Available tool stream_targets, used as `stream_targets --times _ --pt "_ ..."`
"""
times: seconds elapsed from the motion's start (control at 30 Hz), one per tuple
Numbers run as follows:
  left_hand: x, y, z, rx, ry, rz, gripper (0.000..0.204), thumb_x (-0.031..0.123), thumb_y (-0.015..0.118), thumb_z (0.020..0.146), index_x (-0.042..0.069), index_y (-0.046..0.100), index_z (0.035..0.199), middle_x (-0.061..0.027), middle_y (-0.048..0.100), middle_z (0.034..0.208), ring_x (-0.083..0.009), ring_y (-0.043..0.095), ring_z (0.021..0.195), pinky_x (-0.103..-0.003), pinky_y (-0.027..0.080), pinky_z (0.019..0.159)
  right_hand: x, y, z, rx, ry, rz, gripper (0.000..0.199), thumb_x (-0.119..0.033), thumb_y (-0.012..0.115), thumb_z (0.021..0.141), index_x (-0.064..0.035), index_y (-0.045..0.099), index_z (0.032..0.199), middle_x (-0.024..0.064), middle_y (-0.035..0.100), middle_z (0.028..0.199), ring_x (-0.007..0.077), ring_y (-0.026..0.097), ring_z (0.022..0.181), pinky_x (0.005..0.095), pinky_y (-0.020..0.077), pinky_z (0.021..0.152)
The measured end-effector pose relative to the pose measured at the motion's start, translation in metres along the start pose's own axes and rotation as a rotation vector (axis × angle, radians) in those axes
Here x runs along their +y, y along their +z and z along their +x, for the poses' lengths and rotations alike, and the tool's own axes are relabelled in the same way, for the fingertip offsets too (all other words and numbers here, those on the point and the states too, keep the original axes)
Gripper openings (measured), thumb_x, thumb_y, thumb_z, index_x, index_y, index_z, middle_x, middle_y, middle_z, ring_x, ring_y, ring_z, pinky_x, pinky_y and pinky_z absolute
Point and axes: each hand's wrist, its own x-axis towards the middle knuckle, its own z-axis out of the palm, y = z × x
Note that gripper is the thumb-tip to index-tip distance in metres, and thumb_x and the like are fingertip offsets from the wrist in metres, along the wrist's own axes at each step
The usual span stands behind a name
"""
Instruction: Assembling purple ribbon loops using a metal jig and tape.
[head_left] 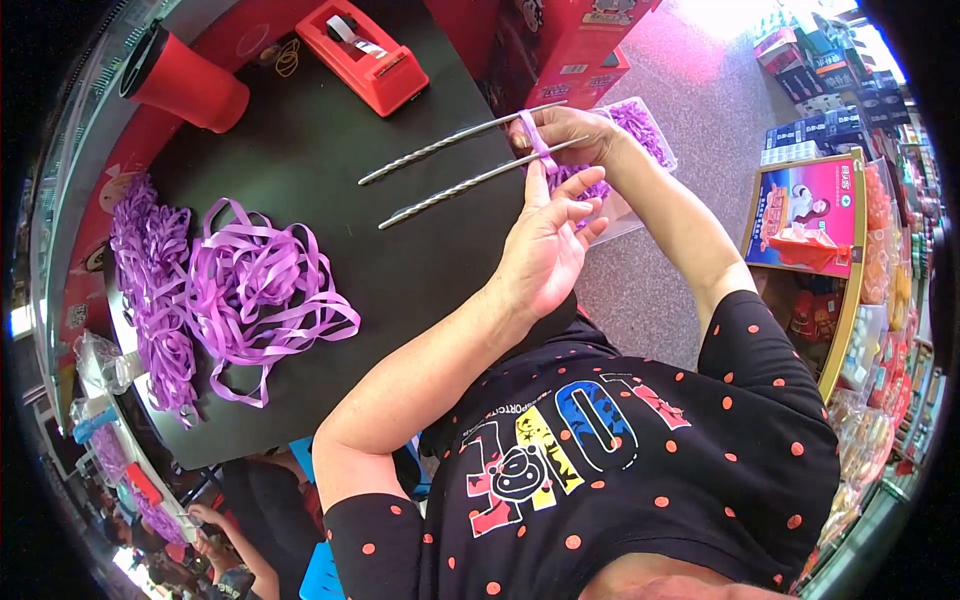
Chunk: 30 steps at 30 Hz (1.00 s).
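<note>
Two spaced rods (460, 189) across table edge (472, 92)

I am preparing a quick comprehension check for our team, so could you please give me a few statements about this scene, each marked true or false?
1. The right hand holds the two metal rods. True.
2. The metal rods cross each other. False: they lie apart, side by side.
3. A strip of purple ribbon spans both rods. True.
4. The red tape dispenser stands on the floor. False: it stands on the dark table.
5. A loose heap of purple ribbons lies on the table. True.
6. The person's black shirt has no pattern. False: it bears reddish dots and a colourful print.
</note>
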Motion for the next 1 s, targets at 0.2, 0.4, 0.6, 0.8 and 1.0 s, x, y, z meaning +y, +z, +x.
stream_targets --times 0.2,0.4,0.6,0.8,1.0 --pt "0.001 -0.001 -0.001 -0.016 0.005 0.005 0.08 0.0 0.051 0.08 0.024 0.013 0.146 -0.0086 0.05 0.124 -0.0177 0.049 0.099 -0.038 0.04 0.092 0.01 0.003 0.009 -0.179 -0.081 -0.045 0.021 -0.028 0.063 0.089 -0.0068 0.059 0.09 -0.0047 0.056 0.08 0.0043 0.049 0.072 0.0211 0.0419 0.064" --pt "0.0 -0.001 0.0 -0.001 -0.001 0.012 0.082 -0.001 0.051 0.079 0.022 0.009 0.146 -0.0086 0.051 0.123 -0.0179 0.049 0.1 -0.038 0.04 0.092 0.001 0.014 -0.018 0.276 0.093 -0.556 0.036 -0.035 0.063 0.087 -0.0026 0.063 0.104 0.0018 0.063 0.09 0.0078 0.055 0.086 0.0252 0.0452 0.075" --pt "0.0 -0.005 0.002 -0.081 -0.004 0.036 0.089 -0.001 0.05 0.08 0.022 -0.002 0.147 -0.0062 0.048 0.124 -0.0151 0.044 0.108 -0.036 0.036 0.091 -0.051 0.04 -0.063 0.585 0.081 -1.124 0.02 -0.017 0.06 0.087 0.0003 0.064 0.095 -0.0001 0.06 0.076 0.0061 0.052 0.072 0.0259 0.0425 0.064" --pt "0.0 -0.004 0.003 -0.07 0.016 0.015 0.075 -0.001 0.049 0.081 0.023 0.013 0.142 -0.0051 0.049 0.122 -0.0145 0.045 0.105 -0.036 0.035 0.089 -0.062 0.094 -0.053 0.251 -0.772 -1.88 0.042 -0.012 0.067 0.068 -0.0173 0.066 0.109 0.0053 0.053 0.096 0.0241 0.056 0.087 0.0348 0.0498 0.074" --pt "-0.001 0.002 0.002 -0.076 0.014 0.036 0.074 -0.001 0.05 0.08 0.024 0.017 0.14 -0.0049 0.049 0.12 -0.0137 0.045 0.104 -0.035 0.035 0.088 -0.056 0.054 -0.082 0.255 -0.592 -1.944 0.045 -0.002 0.061 0.069 -0.0187 0.067 0.111 0.0067 0.055 0.098 0.0234 0.056 0.092 0.034 0.0486 0.081"
